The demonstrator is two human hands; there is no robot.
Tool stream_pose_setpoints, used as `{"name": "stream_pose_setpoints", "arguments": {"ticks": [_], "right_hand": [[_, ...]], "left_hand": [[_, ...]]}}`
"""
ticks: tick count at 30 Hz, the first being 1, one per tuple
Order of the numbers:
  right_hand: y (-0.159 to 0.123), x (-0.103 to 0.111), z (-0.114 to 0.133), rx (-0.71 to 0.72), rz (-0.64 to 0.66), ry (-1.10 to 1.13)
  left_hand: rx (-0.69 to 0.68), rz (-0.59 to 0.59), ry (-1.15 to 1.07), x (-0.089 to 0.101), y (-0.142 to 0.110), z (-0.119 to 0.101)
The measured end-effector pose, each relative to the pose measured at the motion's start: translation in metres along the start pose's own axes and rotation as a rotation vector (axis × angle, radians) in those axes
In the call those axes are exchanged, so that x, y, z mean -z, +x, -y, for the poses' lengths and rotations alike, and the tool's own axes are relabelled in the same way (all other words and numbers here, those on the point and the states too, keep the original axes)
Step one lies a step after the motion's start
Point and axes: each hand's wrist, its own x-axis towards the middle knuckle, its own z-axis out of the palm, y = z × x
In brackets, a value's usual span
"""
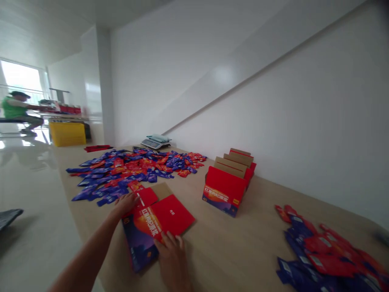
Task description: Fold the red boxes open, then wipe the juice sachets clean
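Note:
A folded-flat carton (141,239) in red, orange and purple lies at an angle on the table in front of me, its red flaps (173,213) spread out on the far side. My left hand (126,204) grips its upper left corner, by a smaller red flap. On the lower right edge, my right hand (172,248) holds the carton with bent fingers over the printed panel; its thumb is hidden. Just beyond my left hand spreads a large pile of purple and red sachets (130,166).
Opened cartons (223,188) stand in a row near the wall. More sachets (328,253) lie at the right front. A scale (154,142) with a pale bag stands at the back. Far left, a person in green (16,107) sits near a yellow crate (67,134).

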Motion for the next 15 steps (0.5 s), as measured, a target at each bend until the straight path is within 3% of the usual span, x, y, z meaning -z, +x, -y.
{"name": "stream_pose_setpoints", "arguments": {"ticks": [5, 9, 15], "right_hand": [[-0.014, -0.001, -0.010, -0.033, -0.063, 0.033], [-0.032, 0.006, -0.011, -0.019, -0.101, 0.074], [-0.063, 0.005, -0.012, -0.087, -0.148, 0.210]], "left_hand": [[0.202, 0.061, -0.067, 0.004, 0.010, 0.013], [0.197, 0.113, -0.116, 0.016, 0.006, 0.012], [0.138, 0.109, -0.174, 0.034, -0.018, -0.014]]}}
